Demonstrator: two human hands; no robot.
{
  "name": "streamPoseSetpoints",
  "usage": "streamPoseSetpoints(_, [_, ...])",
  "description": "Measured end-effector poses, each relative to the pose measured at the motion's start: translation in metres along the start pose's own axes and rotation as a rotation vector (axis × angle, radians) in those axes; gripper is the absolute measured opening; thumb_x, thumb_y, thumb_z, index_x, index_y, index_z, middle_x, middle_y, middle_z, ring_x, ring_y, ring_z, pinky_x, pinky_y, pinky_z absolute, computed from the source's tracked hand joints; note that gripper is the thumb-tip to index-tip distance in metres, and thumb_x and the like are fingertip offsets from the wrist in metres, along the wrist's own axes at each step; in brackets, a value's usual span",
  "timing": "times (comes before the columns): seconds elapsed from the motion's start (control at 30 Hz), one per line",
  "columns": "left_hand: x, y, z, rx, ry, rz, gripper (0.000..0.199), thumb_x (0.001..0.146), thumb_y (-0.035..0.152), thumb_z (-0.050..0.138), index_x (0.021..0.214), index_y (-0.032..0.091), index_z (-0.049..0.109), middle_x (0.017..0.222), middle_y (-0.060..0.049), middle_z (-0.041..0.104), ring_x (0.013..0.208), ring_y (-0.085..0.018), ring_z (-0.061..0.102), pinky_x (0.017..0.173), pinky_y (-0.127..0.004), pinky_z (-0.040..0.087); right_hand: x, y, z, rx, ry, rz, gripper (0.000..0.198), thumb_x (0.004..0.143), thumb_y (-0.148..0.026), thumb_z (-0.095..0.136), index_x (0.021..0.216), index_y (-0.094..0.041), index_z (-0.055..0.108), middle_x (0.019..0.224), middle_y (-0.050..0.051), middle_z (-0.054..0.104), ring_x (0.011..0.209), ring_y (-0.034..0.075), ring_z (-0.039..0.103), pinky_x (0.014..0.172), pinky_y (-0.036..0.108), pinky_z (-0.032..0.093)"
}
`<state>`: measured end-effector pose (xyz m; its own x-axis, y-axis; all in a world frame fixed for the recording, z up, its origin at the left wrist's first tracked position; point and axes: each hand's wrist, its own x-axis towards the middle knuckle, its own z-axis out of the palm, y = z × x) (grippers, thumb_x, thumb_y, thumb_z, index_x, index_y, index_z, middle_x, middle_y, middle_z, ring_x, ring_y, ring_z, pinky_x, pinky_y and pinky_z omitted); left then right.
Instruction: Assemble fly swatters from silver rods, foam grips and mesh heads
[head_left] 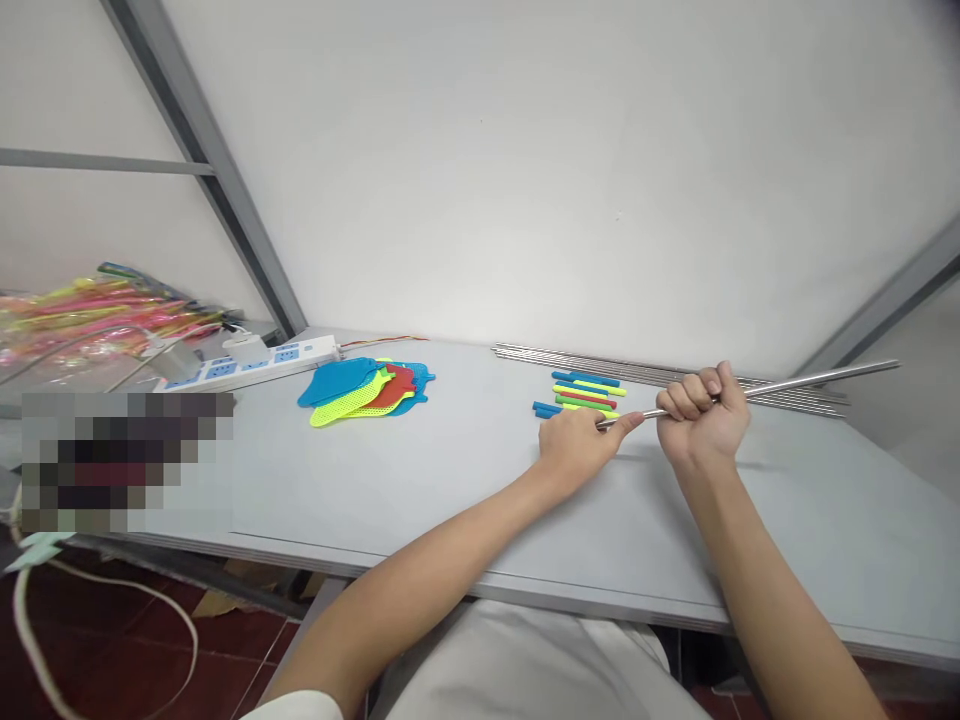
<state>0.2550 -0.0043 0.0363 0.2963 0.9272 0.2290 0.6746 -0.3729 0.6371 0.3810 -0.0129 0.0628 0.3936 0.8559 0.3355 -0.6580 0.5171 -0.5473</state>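
right hand (703, 415): fist closed round a thin metal rod (787, 384), fingers curled over it, knuckles up, held just above the table.
left hand (579, 445): fingertips pinched on the rod's near end, at about 9 o'clock from the right fist; heel of the hand resting on the table.
metal rod: runs from the left fingertips through the right fist and out toward 2 o'clock, its far end past the table edge, lifted off the surface.
coloured handles (585, 392): short blue, yellow-green and red sticks in a small heap, at 12 o'clock from the left hand, just beyond its fingers.
rod bundle (645, 368): more bare metal rods lying flat along the wall, behind the handles and the right fist.
swatter heads (367, 386): flat mesh pieces, blue, yellow-green and red, overlapping, well apart at 9 o'clock from the hands.
power strip (259, 362): white with blue sockets, a white plug in it, at 10 o'clock beyond the swatter heads; no writing readable.
wrapped bundle (97, 315): pink and yellow items in clear film, far left.
table (420, 500): pale grey, set against a white wall.
writing: no brand or label legible anywhere.
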Motion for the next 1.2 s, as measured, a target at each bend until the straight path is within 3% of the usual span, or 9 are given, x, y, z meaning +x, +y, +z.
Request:
streamPoseSetpoints(0.4, [0.004,-0.001,-0.001,-0.013,0.032,0.032,0.055,0.067,0.065,0.023,0.079,0.024,0.056,0.06,0.0,0.058,0.067,-0.016,0.054,0.059,-0.025,0.033,-0.001,0.003,-0.001,0.031,0.0,0.0,0.029,0.078,-0.025,0.037,0.052,-0.017,0.026,0.041,-0.008,0.008,0.033,0.005,0.01,0.032,0.018,0.013])
streamPoseSetpoints(0.7, [0.003,-0.001,-0.001,-0.003,0.007,0.056,0.048,0.07,0.061,0.025,0.089,0.025,0.052,0.067,0.0,0.059,0.071,-0.017,0.054,0.059,-0.025,0.036,-0.002,0.005,0.0,-0.009,-0.008,-0.024,0.029,0.078,-0.025,0.038,0.052,-0.016,0.027,0.04,-0.008,0.01,0.033,0.005,0.01,0.032,0.018,0.013])
streamPoseSetpoints(0.97, [0.005,-0.004,0.003,-0.046,-0.026,0.075,0.048,0.07,0.06,0.026,0.086,0.023,0.052,0.07,0.0,0.059,0.07,-0.016,0.053,0.058,-0.024,0.034,-0.004,0.005,0.001,-0.053,-0.001,-0.051,0.029,0.077,-0.026,0.039,0.052,-0.017,0.027,0.039,-0.008,0.011,0.033,0.005,0.01,0.032,0.018,0.012])
streamPoseSetpoints(1.2, [0.001,-0.004,0.01,-0.065,-0.124,0.099,0.061,0.068,0.067,0.012,0.065,0.018,0.05,0.059,-0.001,0.054,0.057,-0.013,0.05,0.048,-0.022,0.03,-0.001,-0.005,-0.003,-0.079,-0.003,-0.001,0.027,0.076,-0.026,0.04,0.053,-0.017,0.029,0.04,-0.008,0.011,0.033,0.006,0.012,0.032,0.019,0.013])
